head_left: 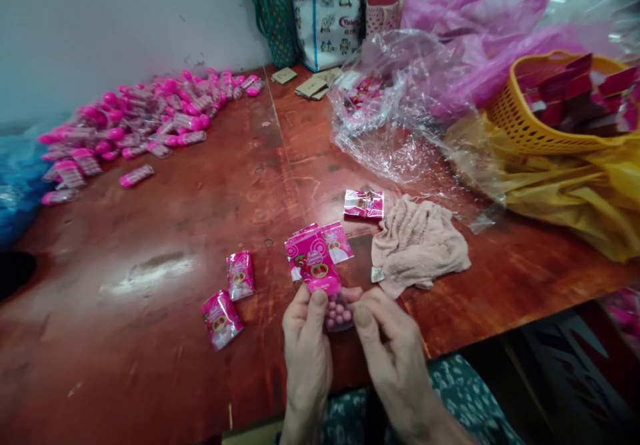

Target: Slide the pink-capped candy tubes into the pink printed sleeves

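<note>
Near the front edge of the table, my left hand (307, 338) grips a pink printed candy packet (316, 258) between thumb and fingers. Small round pink candies (339, 313) show through its clear lower end. My right hand (393, 342) is closed at the right edge of that clear end, thumb against fingers. Just beyond the held packet lie flat pink packets (340, 242), partly covered by it. Two filled pink packets, an upper one (241, 274) and a lower one (221, 319), rest left of my hands. A banded stack of pink packets (364, 204) sits farther back.
A crumpled beige cloth (420, 245) lies right of my hands. At the back left is a heap of pink-capped tubes (145, 118). Clear plastic bags (400, 112) and a yellow basket (505, 108) on a yellow bag occupy the right. Cardboard pieces (313, 86) lie before a white bag (327, 18).
</note>
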{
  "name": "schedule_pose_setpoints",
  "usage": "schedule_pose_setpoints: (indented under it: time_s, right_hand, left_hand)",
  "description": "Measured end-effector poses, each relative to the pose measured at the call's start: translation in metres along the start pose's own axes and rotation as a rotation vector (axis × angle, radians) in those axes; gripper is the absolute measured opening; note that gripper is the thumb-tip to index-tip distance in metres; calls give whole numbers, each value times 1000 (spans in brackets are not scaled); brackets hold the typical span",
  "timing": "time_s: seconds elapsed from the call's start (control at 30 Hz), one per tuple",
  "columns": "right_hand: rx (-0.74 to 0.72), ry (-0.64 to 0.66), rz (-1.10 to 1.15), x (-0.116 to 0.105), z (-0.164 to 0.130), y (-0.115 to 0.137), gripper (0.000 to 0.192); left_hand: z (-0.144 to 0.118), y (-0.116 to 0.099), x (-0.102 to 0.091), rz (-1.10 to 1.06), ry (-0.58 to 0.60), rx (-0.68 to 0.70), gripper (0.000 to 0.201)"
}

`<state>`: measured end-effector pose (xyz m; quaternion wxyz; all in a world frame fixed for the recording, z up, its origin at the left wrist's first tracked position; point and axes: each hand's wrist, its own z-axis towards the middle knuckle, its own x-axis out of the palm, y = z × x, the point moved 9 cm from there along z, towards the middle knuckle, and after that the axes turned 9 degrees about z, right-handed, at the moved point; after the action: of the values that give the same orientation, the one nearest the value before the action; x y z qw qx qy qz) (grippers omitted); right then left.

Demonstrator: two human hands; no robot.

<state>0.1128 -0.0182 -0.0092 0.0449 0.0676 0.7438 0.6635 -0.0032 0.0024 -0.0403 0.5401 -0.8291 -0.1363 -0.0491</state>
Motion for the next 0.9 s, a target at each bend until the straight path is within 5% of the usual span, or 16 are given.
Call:
schedule_pose_setpoints:
  time_s: [0.13, 0.33, 0.47, 0.73, 0.9]
  right_hand:
    - [-123, -123, -58, -23, 9, 22, 15]
    - [183, -100, 334, -18, 21, -16, 19]
    - [234, -120, 494, -19, 22, -25, 18]
    - [294, -82, 460, -18, 21, -26, 16]
    - [295, -11, 389, -12, 21, -22, 18]
  left_hand:
    - [-3, -6, 8, 194, 105, 29, 13]
    - [-11, 6, 33, 245, 281, -55, 14]
    - [-7, 7, 27, 244, 203, -44, 12]
    - [-10, -7, 19, 406, 104, 29, 11]
    - [-9, 5, 19, 246, 135, -15, 11]
